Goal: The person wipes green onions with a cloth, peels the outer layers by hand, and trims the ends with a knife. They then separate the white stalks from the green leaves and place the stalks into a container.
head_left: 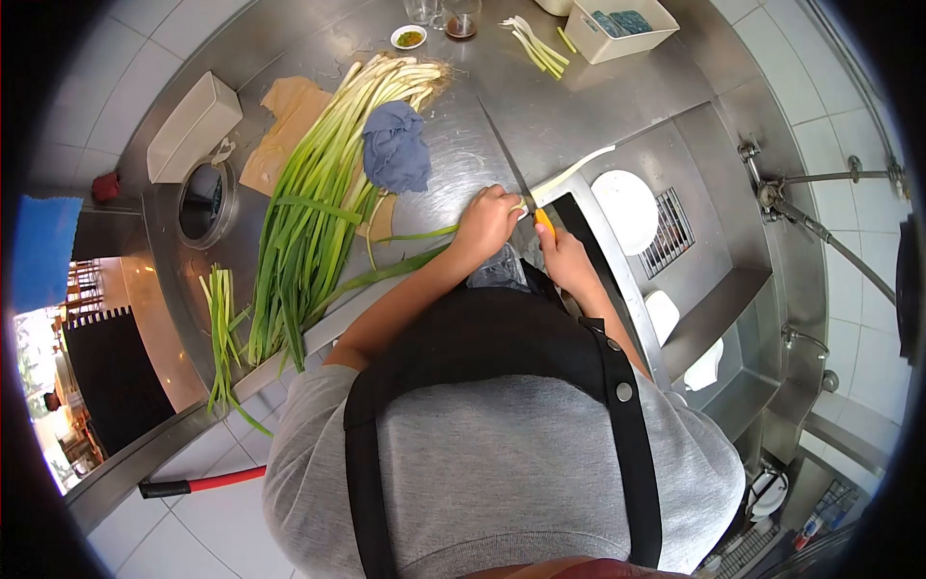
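Note:
My left hand (487,227) is closed around a green onion (579,172) near the front edge of the steel counter. The onion's white end points up and right, and green leaves trail out to the left of my wrist. My right hand (567,259) grips a knife by its yellow handle (545,221), close beside my left fingers. Where the blade meets the onion is too small to make out. Left of my hands lies a large pile of green onions (313,193), roots at the far end. A crumpled blue cloth (396,147) rests against the pile.
A sink (714,145) with a white plate (625,212) and drain grate lies to the right. Farther back are a white bin (622,43), several onion stalks (536,48) and a small sauce dish (408,37). More greens (222,328) hang over the left edge.

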`<action>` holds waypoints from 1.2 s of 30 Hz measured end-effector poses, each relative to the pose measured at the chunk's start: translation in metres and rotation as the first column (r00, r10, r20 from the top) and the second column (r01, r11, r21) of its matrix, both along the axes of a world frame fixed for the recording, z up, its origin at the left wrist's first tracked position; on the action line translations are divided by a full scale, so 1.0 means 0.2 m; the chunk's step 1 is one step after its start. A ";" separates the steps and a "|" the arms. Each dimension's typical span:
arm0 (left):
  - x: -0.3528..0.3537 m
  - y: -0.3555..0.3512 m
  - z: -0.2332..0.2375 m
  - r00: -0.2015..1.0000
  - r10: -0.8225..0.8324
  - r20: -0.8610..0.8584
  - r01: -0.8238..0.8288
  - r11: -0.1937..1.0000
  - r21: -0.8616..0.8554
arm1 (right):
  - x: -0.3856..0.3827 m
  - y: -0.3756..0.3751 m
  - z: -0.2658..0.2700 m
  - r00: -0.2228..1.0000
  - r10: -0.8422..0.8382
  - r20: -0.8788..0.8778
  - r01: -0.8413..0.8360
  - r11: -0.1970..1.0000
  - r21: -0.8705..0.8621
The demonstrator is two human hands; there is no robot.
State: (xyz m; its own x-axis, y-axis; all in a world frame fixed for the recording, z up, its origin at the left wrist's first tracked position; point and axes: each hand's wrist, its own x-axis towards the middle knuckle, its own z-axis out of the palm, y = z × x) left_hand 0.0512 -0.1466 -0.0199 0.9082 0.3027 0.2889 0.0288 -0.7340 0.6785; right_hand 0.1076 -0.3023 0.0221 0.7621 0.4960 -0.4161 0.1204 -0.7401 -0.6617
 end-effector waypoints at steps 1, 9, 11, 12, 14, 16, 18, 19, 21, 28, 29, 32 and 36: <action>0.00 0.00 0.00 1.000 0.013 -0.012 -0.013 1.000 0.008 | 0.01 0.01 0.01 1.000 0.008 0.001 -0.008 1.000 -0.001; -0.17 0.25 0.34 0.985 0.155 0.069 -0.147 0.983 -0.110 | 0.03 -0.04 -0.10 0.998 -0.039 -0.057 0.038 0.999 -0.021; -0.34 0.45 0.49 0.941 0.335 0.042 -0.333 0.941 -0.058 | 0.01 -0.04 -0.08 0.990 -0.096 -0.099 0.100 0.994 0.035; -0.46 0.57 0.55 0.901 0.431 0.044 -0.429 0.902 -0.051 | 0.02 -0.05 -0.09 0.989 -0.084 -0.123 0.093 0.993 0.072; -0.74 0.80 0.64 0.746 0.665 0.025 -0.666 0.745 0.041 | -0.02 -0.04 -0.06 0.979 -0.072 -0.190 0.102 0.983 0.154; -1.04 1.06 0.68 0.582 0.812 -0.045 -0.783 0.575 0.237 | -0.04 -0.05 -0.07 0.973 -0.063 -0.222 0.119 0.961 0.249; -1.34 1.26 0.65 0.395 0.915 -0.088 -0.881 0.404 0.246 | -0.07 -0.02 -0.02 0.957 -0.041 -0.288 0.135 0.940 0.313; -1.49 1.37 0.58 0.370 0.925 -0.080 -0.867 0.375 0.328 | -0.07 -0.01 -0.01 0.953 -0.031 -0.302 0.138 0.929 0.343; -1.74 1.54 0.42 0.348 0.929 -0.124 -0.860 0.369 0.352 | -0.07 0.03 -0.01 0.959 -0.024 -0.281 0.123 0.932 0.341; -1.91 1.68 0.14 0.222 0.911 -0.348 -0.726 0.393 0.565 | -0.07 0.06 0.06 0.971 -0.062 -0.232 0.135 0.941 0.310; -1.80 1.64 0.21 0.131 0.953 -0.274 -0.679 0.287 0.675 | -0.06 0.05 0.07 0.971 -0.087 -0.224 0.155 0.939 0.306; -1.37 1.60 0.34 0.483 0.871 -0.085 -0.720 0.451 0.527 | -0.02 -0.02 0.08 0.971 -0.145 -0.191 0.203 0.922 0.330; -0.48 1.07 0.43 0.860 0.497 0.115 -0.502 0.865 0.024 | 0.04 -0.11 0.09 0.946 -0.264 -0.188 0.320 0.848 0.423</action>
State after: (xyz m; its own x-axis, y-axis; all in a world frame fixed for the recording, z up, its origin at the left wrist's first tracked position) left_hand -0.0447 0.0665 0.0670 0.6044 0.6901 0.3982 0.3341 -0.6733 0.6596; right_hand 0.1153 -0.3246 0.0398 0.8599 0.4111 -0.3026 -0.1549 -0.3548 -0.9220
